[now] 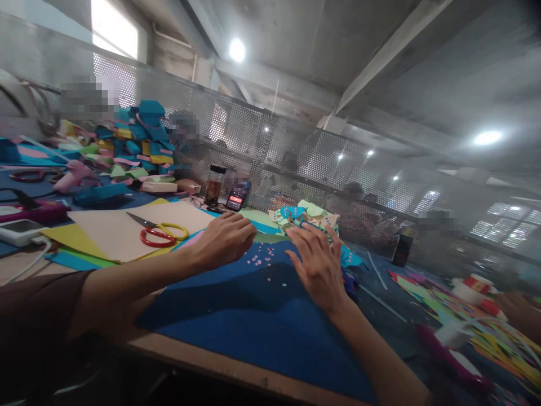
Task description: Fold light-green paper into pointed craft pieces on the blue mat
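Note:
My left hand (225, 239) is above the blue mat, its fingers curled in. What they hold, if anything, is hidden. Over to the right, my right hand (318, 268) has its fingers spread and nothing in its grip. Just beyond its fingertips lies a heap of cut paper pieces (310, 210) in green, blue and cream with dotted edges. Tiny pink paper bits (261, 258) are scattered on the mat between my hands. Scissors (163, 230) with one red and one yellow handle rest on a cream paper sheet (105, 228), left of my left hand.
Stacked blue, yellow and pink folded paper pieces (146, 132) rise at the back left. A drink bottle (214, 183) and a lit phone (235, 197) stand near the perforated screen (270, 152). Another person's hand (522, 313) is at the far right, beside coloured paper strips.

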Demonstrator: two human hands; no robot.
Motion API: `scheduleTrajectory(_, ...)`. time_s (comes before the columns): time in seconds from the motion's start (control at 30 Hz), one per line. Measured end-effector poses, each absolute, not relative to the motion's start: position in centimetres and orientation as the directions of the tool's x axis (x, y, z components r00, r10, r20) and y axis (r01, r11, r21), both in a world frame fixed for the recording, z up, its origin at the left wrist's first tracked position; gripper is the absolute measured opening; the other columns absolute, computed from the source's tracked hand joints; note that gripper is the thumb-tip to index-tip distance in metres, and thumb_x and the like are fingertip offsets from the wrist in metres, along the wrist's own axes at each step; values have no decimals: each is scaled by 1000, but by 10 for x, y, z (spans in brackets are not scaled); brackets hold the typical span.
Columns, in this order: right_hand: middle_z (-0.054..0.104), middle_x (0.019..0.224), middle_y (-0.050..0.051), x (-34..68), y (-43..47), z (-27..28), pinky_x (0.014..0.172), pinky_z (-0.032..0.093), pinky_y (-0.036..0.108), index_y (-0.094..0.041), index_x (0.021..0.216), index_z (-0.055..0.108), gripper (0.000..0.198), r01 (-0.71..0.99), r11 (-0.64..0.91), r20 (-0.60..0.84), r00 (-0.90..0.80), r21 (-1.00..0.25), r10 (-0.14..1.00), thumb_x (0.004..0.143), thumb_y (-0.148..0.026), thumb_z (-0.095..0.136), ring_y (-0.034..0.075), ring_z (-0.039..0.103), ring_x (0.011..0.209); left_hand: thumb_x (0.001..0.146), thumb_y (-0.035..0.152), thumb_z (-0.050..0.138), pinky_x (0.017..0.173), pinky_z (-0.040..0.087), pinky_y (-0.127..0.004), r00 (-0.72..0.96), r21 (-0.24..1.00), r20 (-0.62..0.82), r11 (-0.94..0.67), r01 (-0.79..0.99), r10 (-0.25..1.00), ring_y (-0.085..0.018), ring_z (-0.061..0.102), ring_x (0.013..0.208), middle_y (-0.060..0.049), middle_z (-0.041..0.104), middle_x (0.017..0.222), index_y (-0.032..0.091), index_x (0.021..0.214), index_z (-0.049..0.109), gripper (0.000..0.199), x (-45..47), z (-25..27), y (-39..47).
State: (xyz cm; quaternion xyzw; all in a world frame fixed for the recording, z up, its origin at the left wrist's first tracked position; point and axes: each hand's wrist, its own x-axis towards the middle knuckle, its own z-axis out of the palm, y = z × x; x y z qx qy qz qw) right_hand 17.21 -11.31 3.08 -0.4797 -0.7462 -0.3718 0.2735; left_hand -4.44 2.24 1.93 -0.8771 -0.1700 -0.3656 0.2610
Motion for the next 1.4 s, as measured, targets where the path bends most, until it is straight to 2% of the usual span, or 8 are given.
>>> scheduleTrajectory(0.13, 70, 106, 4, 184, -113, 26, 112, 24, 55, -24, 110, 63, 20, 920, 244, 737, -392, 307, 550, 98, -14, 50, 24, 60, 108, 98, 21, 43, 72, 43, -33, 738, -376, 671, -824, 424, 73, -19, 57, 76, -6, 65, 81, 16, 88, 63, 23, -47, 13, 18)
scheduleTrajectory(0.37, 69, 101, 5, 185, -142, 7, 105, 31, 49, -22, 101, 64, 18, 906, 262, 609, -418, 332, 674, 95, -11, 50, 23, 60, 100, 99, 15, 40, 75, 42, -33, 842, -364, 539, -909, 203, -28, -20, 57, 85, -7, 67, 93, 16, 102, 60, 21, -59, -1, -9)
scheduleTrajectory(0.53, 70, 93, 4, 187, -160, -21, 100, 35, 45, -21, 98, 66, 19, 910, 322, 516, -413, 260, 750, 94, -9, 52, 21, 62, 90, 99, 15, 42, 71, 41, -33, 905, -269, 424, -958, 100, -24, -19, 56, 80, -5, 66, 89, 18, 96, 61, 20, -64, -18, -23)
scheduleTrajectory(0.7, 71, 91, 4, 189, -163, -36, 89, 40, 40, -20, 98, 67, 10, 909, 382, 475, -413, 165, 777, 96, -21, 57, 20, 63, 87, 99, 19, 47, 72, 42, -31, 892, -109, 451, -990, 92, 33, -18, 58, 80, -3, 66, 84, 19, 91, 63, 18, -63, -29, -23)
scheduleTrajectory(0.83, 71, 91, 5, 189, -161, -36, 82, 41, 37, -21, 97, 68, 14, 898, 427, 500, -421, 110, 756, 98, -29, 57, 20, 63, 89, 99, 21, 48, 70, 42, -29, 862, -41, 505, -997, 71, 40, -17, 58, 77, -2, 67, 82, 20, 89, 66, 21, -62, -30, -19)
scheduleTrajectory(1.13, 71, 90, 4, 185, -160, -38, 79, 41, 34, -20, 92, 65, 14, 884, 467, 500, -412, 17, 762, 99, -25, 54, 19, 63, 87, 98, 24, 52, 72, 43, -26, 862, 64, 496, -994, 84, 105, -15, 60, 79, -2, 66, 83, 18, 85, 66, 20, -61, -33, -17)
scheduleTrajectory(1.23, 70, 88, 4, 186, -157, -38, 79, 41, 34, -20, 90, 64, 15, 890, 455, 526, -396, 19, 753, 99, -25, 53, 18, 63, 87, 98, 24, 52, 72, 43, -26, 852, 35, 513, -994, 106, 109, -15, 60, 78, -3, 65, 82, 18, 83, 65, 21, -60, -31, -18)
scheduleTrajectory(1.4, 70, 90, 5, 192, -151, -37, 81, 41, 35, -19, 91, 64, 12, 897, 430, 524, -418, 105, 743, 98, -23, 56, 19, 62, 89, 99, 22, 49, 71, 41, -30, 840, -131, 541, -983, 130, 39, -17, 58, 77, -3, 64, 81, 18, 83, 63, 21, -51, -28, -12)
